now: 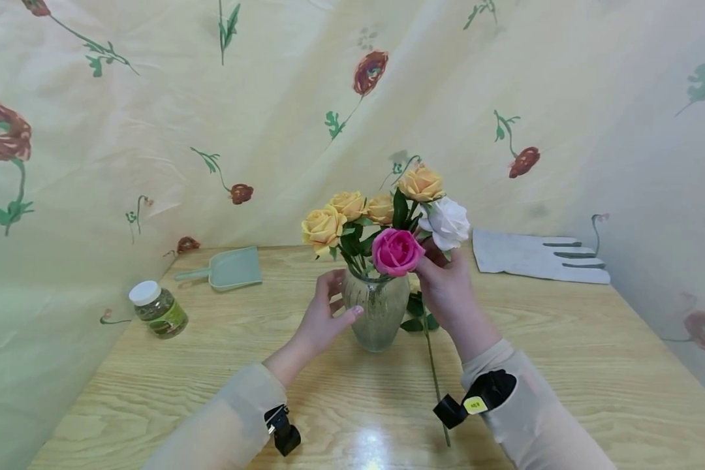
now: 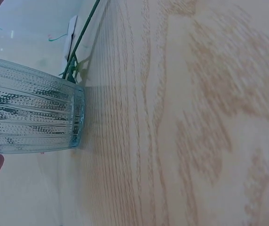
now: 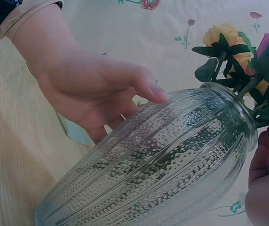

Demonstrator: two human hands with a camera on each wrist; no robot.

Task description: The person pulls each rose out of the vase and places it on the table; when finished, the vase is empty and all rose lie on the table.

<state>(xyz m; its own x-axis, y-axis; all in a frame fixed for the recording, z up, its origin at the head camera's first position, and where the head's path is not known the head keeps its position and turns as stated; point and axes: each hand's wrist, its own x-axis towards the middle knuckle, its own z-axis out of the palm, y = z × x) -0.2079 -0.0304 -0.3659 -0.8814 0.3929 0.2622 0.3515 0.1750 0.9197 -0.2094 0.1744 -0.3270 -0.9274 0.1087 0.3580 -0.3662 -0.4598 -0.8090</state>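
A ribbed clear glass vase [image 1: 378,320] stands upright on the table, holding several yellow roses [image 1: 323,228], a pink rose [image 1: 397,252] and a white rose [image 1: 448,223]. My left hand [image 1: 324,313] grips the vase's left side, its thumb on the near face and its fingers curving behind. At the vase's mouth, my right hand [image 1: 449,287] pinches a rose stem between the pink and white blooms. Which rose that stem belongs to is hidden by petals and fingers. In the right wrist view, the right hand's fingers [image 3: 266,150] reach up beside the rim.
Another long-stemmed flower [image 1: 433,372] lies right of the vase, partly behind my right forearm. A white-lidded jar [image 1: 161,313] and a pale green dustpan [image 1: 235,269] are at the left. Light-coloured gloves [image 1: 523,254] lie at the back right, near the flowered backdrop.
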